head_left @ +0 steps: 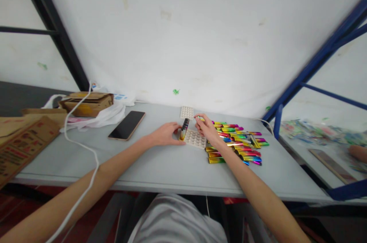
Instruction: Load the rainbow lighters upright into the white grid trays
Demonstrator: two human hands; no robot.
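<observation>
A pale tray with rows of round holes (195, 139) lies on the grey table. Along its left edge stands a row of gold tubes with black tops (184, 129). My left hand (168, 134) curves round that edge, with thumb and forefinger closed against the tray and the tubes. Just above the tray's right part, my right hand (207, 127) is pinched on a small shiny piece (198, 117), mostly hidden by the fingers. To the right lies a spread of metallic rainbow-coloured tubes (241, 145), partly under my right forearm.
Behind the tray lies a second small holed tray (187, 112). A phone (127, 125), a small cardboard box (88, 104) and a larger carton (31, 139) are on the left. A white cable (82, 144) hangs across my left forearm. Another person's hand (358, 152) shows at far right.
</observation>
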